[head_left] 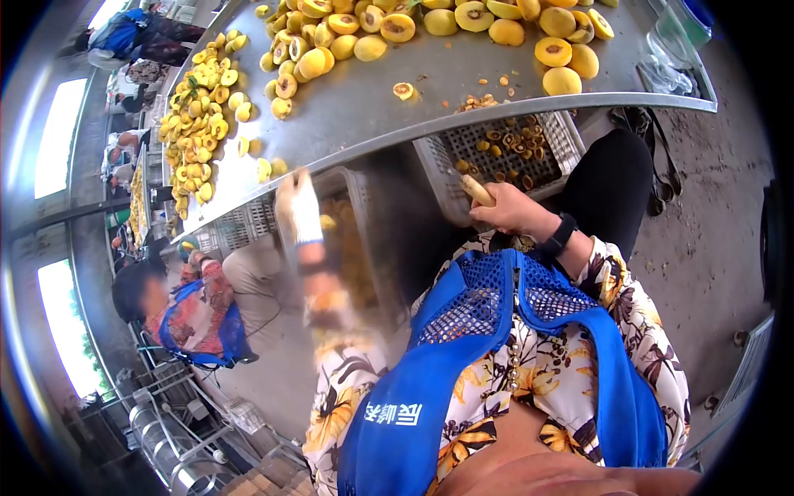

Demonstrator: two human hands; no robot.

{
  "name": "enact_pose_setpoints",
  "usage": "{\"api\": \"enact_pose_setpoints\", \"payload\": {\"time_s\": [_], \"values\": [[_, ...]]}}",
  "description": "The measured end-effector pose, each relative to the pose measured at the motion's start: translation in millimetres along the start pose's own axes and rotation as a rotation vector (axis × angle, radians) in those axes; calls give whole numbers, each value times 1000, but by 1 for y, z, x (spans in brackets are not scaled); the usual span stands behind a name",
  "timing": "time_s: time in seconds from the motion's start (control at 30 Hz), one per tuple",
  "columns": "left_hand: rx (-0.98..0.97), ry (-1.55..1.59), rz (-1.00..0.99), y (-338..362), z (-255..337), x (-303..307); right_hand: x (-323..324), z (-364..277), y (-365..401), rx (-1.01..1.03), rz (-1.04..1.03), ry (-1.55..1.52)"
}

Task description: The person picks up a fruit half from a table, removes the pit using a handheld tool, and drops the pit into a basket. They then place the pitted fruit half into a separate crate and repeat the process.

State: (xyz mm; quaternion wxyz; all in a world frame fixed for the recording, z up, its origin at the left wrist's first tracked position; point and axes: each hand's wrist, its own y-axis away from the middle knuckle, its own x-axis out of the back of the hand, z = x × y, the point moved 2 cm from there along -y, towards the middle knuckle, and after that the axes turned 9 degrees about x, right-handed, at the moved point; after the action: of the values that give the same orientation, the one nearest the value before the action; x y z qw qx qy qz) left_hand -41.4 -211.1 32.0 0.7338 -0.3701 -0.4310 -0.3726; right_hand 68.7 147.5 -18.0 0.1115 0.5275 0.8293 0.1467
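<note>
My left hand (298, 202), in a pale glove, is blurred by motion at the front edge of the metal table (356, 124); its fingers are smeared, and any content is unclear. Just beyond it lies a halved yellow fruit (279, 167). My right hand (514, 210), bare with a dark wristband, is closed around the light handle of a tool (477, 190), whose thin tip points up and left. That hand is in front of a crate (451, 194) with dark fruit pieces inside. Many yellow fruit halves (370, 48) are heaped on the table's far side.
Under my left arm stands a crate (357, 186) with yellow pieces. A person (198, 318) in a blue vest sits at the left. More cut fruit (194, 140) lies on the table's left. A clear plastic bag (664, 76) is at the right corner.
</note>
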Motion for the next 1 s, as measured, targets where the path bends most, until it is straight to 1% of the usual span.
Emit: {"api": "enact_pose_setpoints", "payload": {"time_s": [0.03, 0.07, 0.1, 0.13, 0.17, 0.2, 0.23, 0.27, 0.3, 0.33, 0.37, 0.4, 0.43, 0.47, 0.5, 0.53, 0.6, 0.63, 0.67, 0.7, 0.73, 0.77, 0.8, 0.87, 0.9, 0.93, 0.97, 1.0], "values": [[-71, 2, -11, -12, 27, -5, -2, -8, 1, 51, 9, 57], [-282, 61, 103, -30, 49, -23, -3, -14, 3, 105, 22, 117], [-429, 165, 127, -35, 97, -25, -1, -9, -1, 50, 10, 150], [-615, 264, 198, -53, 128, -44, -1, -2, -3, 146, 47, 202], [-582, 152, 83, -55, 166, -46, 1, 1, -1, 168, 59, 184], [-677, 219, 82, -65, 197, -61, 3, 1, 0, 189, 73, 165], [-721, 154, -50, -85, 223, -86, 5, -8, 7, 150, 88, 158], [-808, 9, 31, -104, 240, -124, 9, -13, 12, 130, 121, 168], [-789, -81, 25, -112, 256, -151, 12, -7, 15, 129, 154, 174], [-726, -172, -160, -115, 271, -166, 17, -1, 18, 125, 186, 180], [-646, -209, -302, -103, 284, -161, 21, -16, 25, 56, 185, 140], [-561, -251, -445, -92, 294, -154, 27, -15, 27, 76, 218, 135], [-544, -287, -468, -92, 301, -154, 30, -14, 30, 95, 244, 127], [-641, -229, -327, -96, 299, -166, 30, -12, 32, 117, 267, 116], [-617, -195, -416, -101, 292, -181, 31, -11, 31, 133, 267, 73], [-582, -165, -506, -91, 288, -166, 31, -14, 27, 114, 280, 21], [-534, 20, -508, -84, 261, -154, 28, -25, 17, 167, 386, 109], [-514, 106, -522, -79, 250, -153, 30, -31, 11, 226, 478, 196], [-494, 192, -537, -54, 252, -109, 32, -38, 5, 283, 571, 281], [-226, 273, -729, -25, 250, -65, 37, -43, 0, 323, 613, 305], [-220, 530, -727, -14, 233, -69, 41, -36, -11, 364, 658, 256], [-231, 472, -753, 10, 235, -36, 42, -50, -12, 444, 664, 235], [-247, 517, -715, 32, 228, -12, 36, -71, -7, 533, 678, 225], [-332, 521, -655, 70, 222, 4, 33, -70, -17, 633, 715, 209], [-273, 631, -649, 89, 218, 6, 31, -67, -18, 685, 735, 202], [-212, 740, -642, 101, 214, 5, 29, -62, -19, 671, 705, 116], [-142, 917, -911, 104, 206, -12, 28, -59, -20, 658, 675, 31], [22, 1159, -1000, 111, 197, -22, 26, -58, -18, 601, 611, -89]]}}
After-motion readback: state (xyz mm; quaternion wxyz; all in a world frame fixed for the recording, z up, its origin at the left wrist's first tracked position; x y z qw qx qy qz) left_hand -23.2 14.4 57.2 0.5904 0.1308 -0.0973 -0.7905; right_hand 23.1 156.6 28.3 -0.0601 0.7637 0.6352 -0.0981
